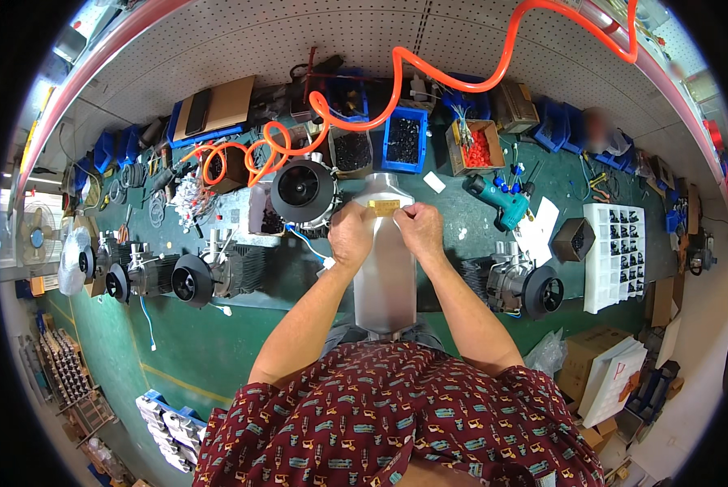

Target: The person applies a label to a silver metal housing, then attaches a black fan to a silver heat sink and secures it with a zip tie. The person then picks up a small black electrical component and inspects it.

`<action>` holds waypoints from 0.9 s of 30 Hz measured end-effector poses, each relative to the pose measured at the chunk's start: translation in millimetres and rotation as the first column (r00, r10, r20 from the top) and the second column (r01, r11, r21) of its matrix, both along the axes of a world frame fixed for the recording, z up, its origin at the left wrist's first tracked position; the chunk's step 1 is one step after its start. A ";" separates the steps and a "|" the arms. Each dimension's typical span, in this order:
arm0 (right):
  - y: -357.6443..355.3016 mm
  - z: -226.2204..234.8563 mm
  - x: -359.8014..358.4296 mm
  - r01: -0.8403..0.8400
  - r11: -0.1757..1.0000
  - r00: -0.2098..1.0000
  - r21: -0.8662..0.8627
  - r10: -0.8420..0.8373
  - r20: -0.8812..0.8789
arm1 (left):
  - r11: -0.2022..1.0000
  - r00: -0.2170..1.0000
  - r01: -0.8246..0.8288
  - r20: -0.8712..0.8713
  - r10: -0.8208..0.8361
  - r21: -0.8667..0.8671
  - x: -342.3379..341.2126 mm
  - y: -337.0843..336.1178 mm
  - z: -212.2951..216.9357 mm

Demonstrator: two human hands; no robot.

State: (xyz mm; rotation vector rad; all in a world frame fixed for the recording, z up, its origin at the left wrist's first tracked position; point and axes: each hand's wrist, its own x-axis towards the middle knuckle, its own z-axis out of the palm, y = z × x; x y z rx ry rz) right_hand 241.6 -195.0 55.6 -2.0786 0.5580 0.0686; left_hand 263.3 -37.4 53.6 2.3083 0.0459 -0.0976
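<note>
A long silver metal cover (pixel 386 280) lies in front of me, its near end at my lap and its far end on the bench. A small gold-yellow label (pixel 383 208) is at its upper part, between my hands. My left hand (pixel 351 235) pinches the label's left end, and my right hand (pixel 421 230) has its thumb and finger closed at the right end. Whether the label is stuck down cannot be made out. Just left of my left hand stands a motor unit with a black fan wheel (pixel 302 188), a white connector (pixel 329 262) hanging from its wires.
More fan units (pixel 197 278) line the bench's left edge; another (pixel 534 290) stands right. A teal cordless drill (pixel 502 203) lies beyond my right hand. A blue bin (pixel 404 140) and a box of red parts (pixel 475 146) stand behind. An orange coiled hose (pixel 493 73) hangs overhead.
</note>
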 end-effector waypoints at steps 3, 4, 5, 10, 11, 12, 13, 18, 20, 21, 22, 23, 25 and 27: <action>0.5 -1.1 2.3 0.002 1.000 1.000 -0.031 -0.003 -0.021 | 1.000 1.000 0.014 0.010 -0.015 0.025 0.8 -1.1 -0.3; 0.8 -0.6 2.9 0.005 0.999 1.000 -0.042 -0.006 -0.029 | 0.999 1.000 0.020 0.018 -0.021 0.036 0.9 -1.1 -1.6; 0.8 -0.8 2.7 0.002 0.999 1.000 -0.041 -0.003 -0.023 | 0.999 1.000 0.005 0.025 -0.007 0.044 0.5 -1.2 -4.0; -2.7 -7.6 0.3 -0.013 1.000 0.999 -0.012 0.014 0.043 | 0.997 1.000 0.029 -0.004 -0.029 0.068 0.6 -0.1 -7.2; -3.5 -9.6 -0.1 -0.006 1.000 0.998 0.002 0.005 0.059 | 0.997 1.000 0.028 0.003 -0.028 0.076 0.5 -0.6 -7.9; -3.1 -10.0 -0.4 0.000 1.000 0.997 0.018 -0.001 0.076 | 0.996 1.000 0.025 0.010 -0.026 0.086 0.0 -0.6 -9.5; -2.7 -10.4 -0.8 0.005 0.999 0.996 0.033 -0.008 0.092 | 0.995 1.000 0.022 0.016 -0.024 0.095 -0.6 -0.3 -11.1; 0.9 -4.7 -5.9 -0.010 1.000 0.998 -0.002 0.010 0.067 | 0.999 0.999 0.027 0.034 -0.029 0.044 -3.6 0.6 -11.3; 2.4 -2.7 -6.2 -0.015 1.000 0.999 -0.004 0.016 0.036 | 0.998 0.999 0.035 0.029 -0.036 0.043 -3.4 0.7 -10.5; 2.8 -1.6 -5.4 -0.021 1.000 0.999 -0.012 0.021 0.024 | 0.998 0.999 0.039 0.029 -0.040 0.043 -2.3 1.6 -11.8; 3.1 -0.8 -4.9 -0.026 0.999 1.000 -0.019 0.026 0.012 | 0.998 0.999 0.043 0.029 -0.044 0.042 -1.7 2.0 -13.1; 3.6 -1.2 -5.9 -0.021 1.000 0.999 -0.019 0.022 0.038 | 0.998 0.999 0.041 0.022 -0.042 0.050 -2.3 2.0 -14.3; 4.2 -4.4 -7.4 -0.010 1.000 0.996 -0.019 0.012 0.094 | 0.997 0.999 0.037 0.010 -0.038 0.068 -2.3 1.4 -15.3; 3.6 -6.7 -6.9 -0.010 1.000 0.995 0.003 0.010 0.097 | 0.997 0.999 0.032 0.018 -0.033 0.065 -2.3 0.9 -15.5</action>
